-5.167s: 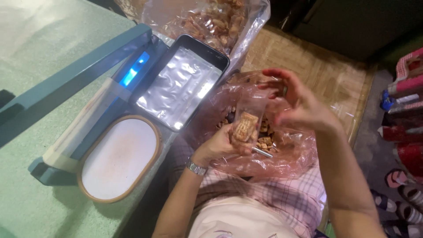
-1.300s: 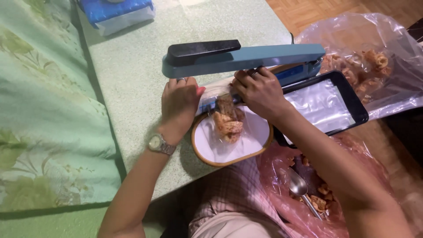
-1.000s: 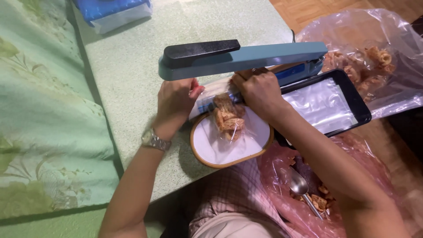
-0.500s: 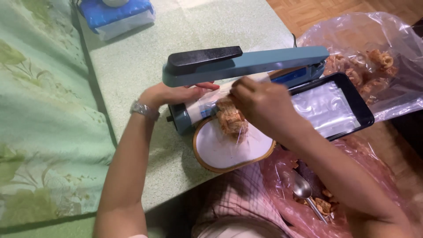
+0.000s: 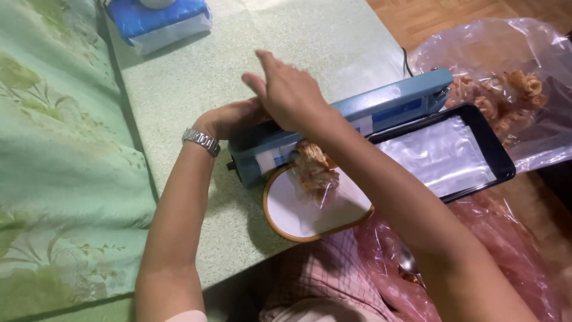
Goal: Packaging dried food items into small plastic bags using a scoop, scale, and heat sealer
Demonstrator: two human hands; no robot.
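Observation:
A blue heat sealer (image 5: pixel 393 101) lies on the green table (image 5: pixel 190 77) with its arm pressed down. The palm of my right hand (image 5: pixel 286 95) presses on the sealer's handle, fingers stretched out. My left hand (image 5: pixel 229 116), with a watch on its wrist, curls against the sealer's left end; its fingers are hidden behind the arm. A small clear bag of brown snacks (image 5: pixel 314 173) has its mouth clamped in the sealer, and its body rests on an oval white tray (image 5: pixel 298 220).
A black tray (image 5: pixel 497 158) of empty clear bags sits right of the sealer. Behind it is a large plastic bag of snacks (image 5: pixel 506 77). A pink bag (image 5: pixel 494 238) with a spoon (image 5: pixel 408 262) lies on my lap. A blue package (image 5: pixel 161 15) stands far left.
My right hand left the small bag and pushed the sealer's arm down onto the bag's mouth. My left hand drew back to the sealer's left end.

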